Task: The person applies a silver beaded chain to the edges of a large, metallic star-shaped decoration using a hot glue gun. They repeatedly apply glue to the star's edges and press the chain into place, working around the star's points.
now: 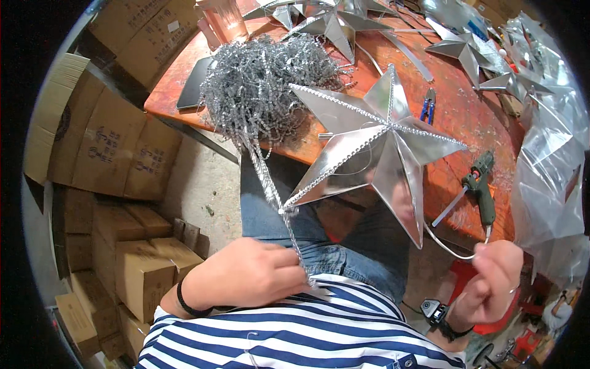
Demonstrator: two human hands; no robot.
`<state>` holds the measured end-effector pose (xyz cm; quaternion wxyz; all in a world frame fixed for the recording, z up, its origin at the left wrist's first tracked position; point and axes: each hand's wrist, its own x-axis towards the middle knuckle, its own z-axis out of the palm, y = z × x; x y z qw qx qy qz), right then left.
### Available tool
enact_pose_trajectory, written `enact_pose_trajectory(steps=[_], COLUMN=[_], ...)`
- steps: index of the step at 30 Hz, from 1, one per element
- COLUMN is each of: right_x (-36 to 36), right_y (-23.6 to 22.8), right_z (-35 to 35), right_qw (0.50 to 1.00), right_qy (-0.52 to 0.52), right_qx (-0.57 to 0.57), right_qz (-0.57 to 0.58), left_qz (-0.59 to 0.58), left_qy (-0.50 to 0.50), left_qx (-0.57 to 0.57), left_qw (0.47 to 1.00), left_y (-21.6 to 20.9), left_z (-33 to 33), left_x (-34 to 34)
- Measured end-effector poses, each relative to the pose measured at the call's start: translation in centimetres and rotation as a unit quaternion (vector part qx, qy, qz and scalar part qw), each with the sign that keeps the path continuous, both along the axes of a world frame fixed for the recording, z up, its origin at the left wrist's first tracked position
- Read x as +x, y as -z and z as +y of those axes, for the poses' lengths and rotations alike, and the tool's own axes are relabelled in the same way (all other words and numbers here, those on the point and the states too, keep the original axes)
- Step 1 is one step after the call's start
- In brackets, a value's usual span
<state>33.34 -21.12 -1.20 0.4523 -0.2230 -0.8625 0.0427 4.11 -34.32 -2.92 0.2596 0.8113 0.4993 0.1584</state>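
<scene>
A mirror-like silver five-pointed star (373, 129) tilts up over the near edge of the table, above my lap. Bead-like silver trim (344, 163) runs along some of its ridges. At the star's lower left tip a gathered silver strand (291, 230) hangs down to my left hand (258, 273), whose fingers are closed on it. That strand also leads up to a tangled heap of silver trim (258, 86) on the table. My right hand (495, 280) is raised at the lower right, fingers curled, by a white cord (445, 247); what it pinches, if anything, is hidden.
On the orange table (442, 101) lie a green glue gun (482, 187) and blue-handled pliers (428, 106). More silver stars (335, 24) and clear plastic (547, 184) sit far and right. Beside the heap are a dark flat device (195, 84) and a pitcher (222, 21). Cardboard boxes (144, 267) stack left.
</scene>
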Motion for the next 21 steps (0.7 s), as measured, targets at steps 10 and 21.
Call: enact_pose_trajectory(steps=[10, 21], right_x=[-6.3, -10.7], right_y=[1.4, 6.1], right_z=[-0.8, -2.0], right_qw=[0.909, 0.822], right_qy=[-0.371, -0.467], right_qx=[-0.132, -0.206], right_qz=[-0.136, -0.251], left_qz=[-0.020, -0.052], left_qy=[0.075, 0.065], left_qx=[-0.075, -0.116], left_qw=[0.994, 0.990], left_y=[-1.4, -1.5], left_z=[-0.5, -2.0], left_x=[0.8, 0.2])
